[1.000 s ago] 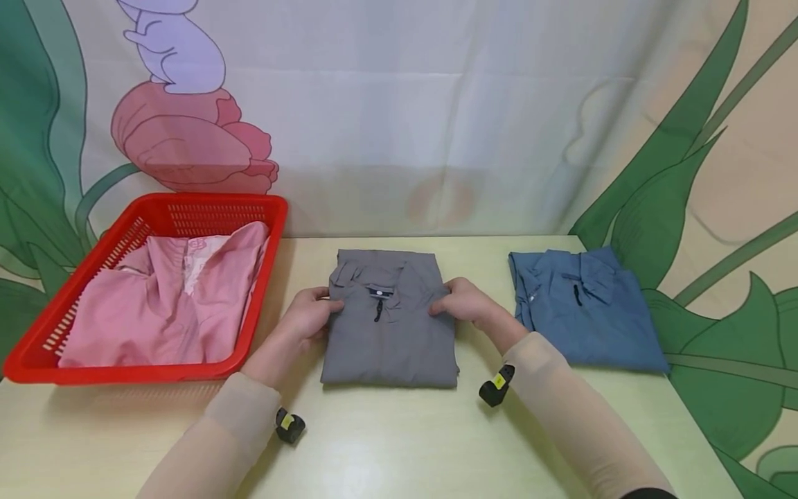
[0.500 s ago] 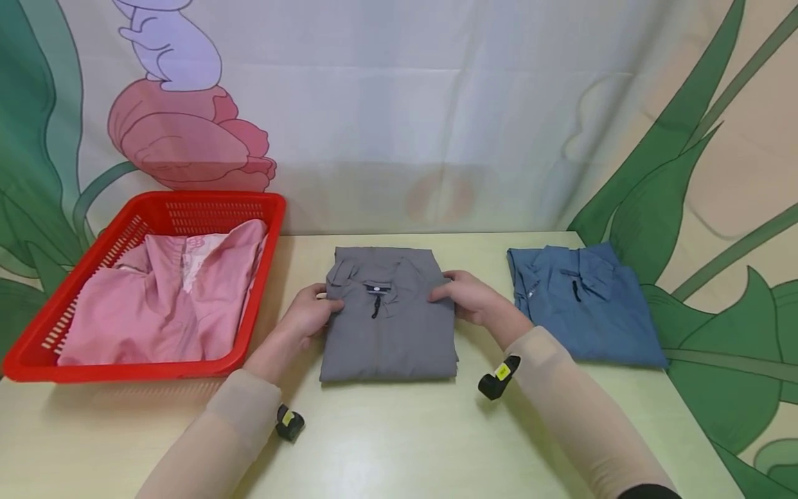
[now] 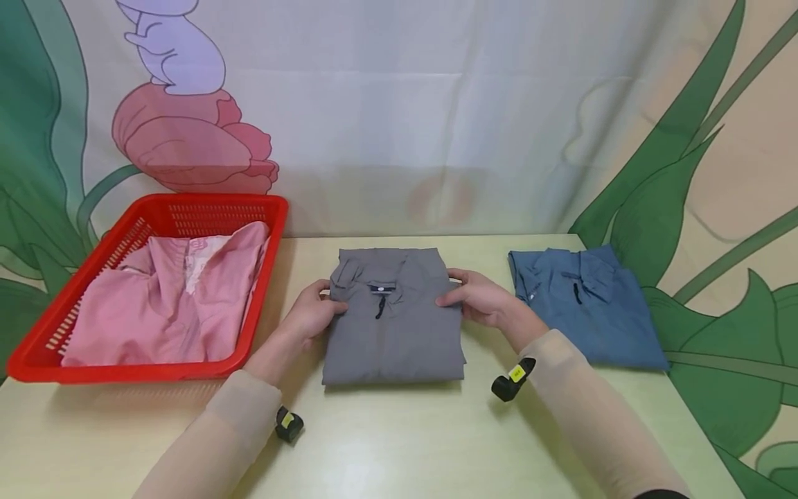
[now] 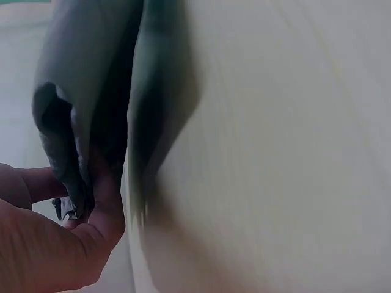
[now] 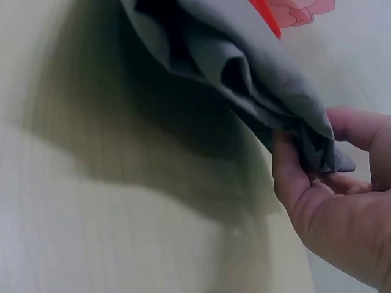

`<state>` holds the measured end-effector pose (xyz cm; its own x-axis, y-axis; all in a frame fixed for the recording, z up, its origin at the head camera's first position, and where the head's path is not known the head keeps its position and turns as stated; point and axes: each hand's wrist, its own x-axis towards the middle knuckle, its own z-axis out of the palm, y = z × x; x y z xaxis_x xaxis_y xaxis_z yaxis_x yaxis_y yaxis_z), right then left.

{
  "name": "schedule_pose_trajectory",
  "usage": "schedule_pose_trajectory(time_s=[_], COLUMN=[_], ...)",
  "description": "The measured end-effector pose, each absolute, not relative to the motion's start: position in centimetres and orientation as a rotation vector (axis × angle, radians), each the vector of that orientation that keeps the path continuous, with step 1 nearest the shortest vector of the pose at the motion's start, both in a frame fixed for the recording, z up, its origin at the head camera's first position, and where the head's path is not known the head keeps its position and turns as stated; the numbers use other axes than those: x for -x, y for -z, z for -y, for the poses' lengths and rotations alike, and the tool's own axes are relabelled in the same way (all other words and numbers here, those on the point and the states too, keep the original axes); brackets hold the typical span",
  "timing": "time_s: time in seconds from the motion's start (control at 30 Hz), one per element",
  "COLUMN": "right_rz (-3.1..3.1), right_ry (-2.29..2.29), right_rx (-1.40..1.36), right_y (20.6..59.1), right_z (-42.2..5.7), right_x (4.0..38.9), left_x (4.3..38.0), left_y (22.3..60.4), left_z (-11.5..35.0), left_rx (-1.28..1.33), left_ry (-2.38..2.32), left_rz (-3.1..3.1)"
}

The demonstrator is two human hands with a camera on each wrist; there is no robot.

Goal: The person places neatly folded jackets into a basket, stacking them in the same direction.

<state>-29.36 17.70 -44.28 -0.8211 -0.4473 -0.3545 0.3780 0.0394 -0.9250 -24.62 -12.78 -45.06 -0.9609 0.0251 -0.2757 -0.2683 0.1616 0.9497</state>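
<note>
A folded grey shirt (image 3: 391, 326) lies in the middle of the pale table (image 3: 386, 443). My left hand (image 3: 312, 315) pinches its left edge near the collar, thumb on top and fingers underneath. My right hand (image 3: 476, 298) pinches the right edge the same way. In the left wrist view the grey shirt (image 4: 91, 91) edge sits between thumb and fingers of the left hand (image 4: 67, 232), lifted a little off the table. The right wrist view shows the grey shirt (image 5: 244, 67) raised, gripped by the right hand (image 5: 324, 201).
A red basket (image 3: 37, 353) holding a pink garment (image 3: 168, 305) stands at the left. A folded blue shirt (image 3: 586, 312) lies at the right, close to the table's right edge. A printed curtain (image 3: 399, 104) hangs behind the table.
Both hands and the grey shirt have shifted slightly to the right, toward the blue shirt. The grip on the shirt's edges is unchanged.
</note>
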Motion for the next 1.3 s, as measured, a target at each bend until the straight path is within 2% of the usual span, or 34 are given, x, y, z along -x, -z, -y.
schedule_pose_trajectory(time_s=[0.6, 1.03, 1.3], right_rz=[-1.754, -1.711, -1.771], right_ry=[1.883, 1.92, 1.9], right_rx=[0.275, 0.32, 0.33], right_y=[40.4, 37.2, 36.3], right_z=[-16.8, -11.5, -8.2], right_x=[28.9, 28.3, 28.9], left_x=[23.1, 23.1, 23.7], left_y=[39.6, 34.8, 34.3], left_z=[14.5, 20.9, 24.6], left_rx=[0.113, -0.032, -0.019], left_ry=[-1.896, -1.662, -1.645], left_rz=[-2.183, -2.357, -2.311])
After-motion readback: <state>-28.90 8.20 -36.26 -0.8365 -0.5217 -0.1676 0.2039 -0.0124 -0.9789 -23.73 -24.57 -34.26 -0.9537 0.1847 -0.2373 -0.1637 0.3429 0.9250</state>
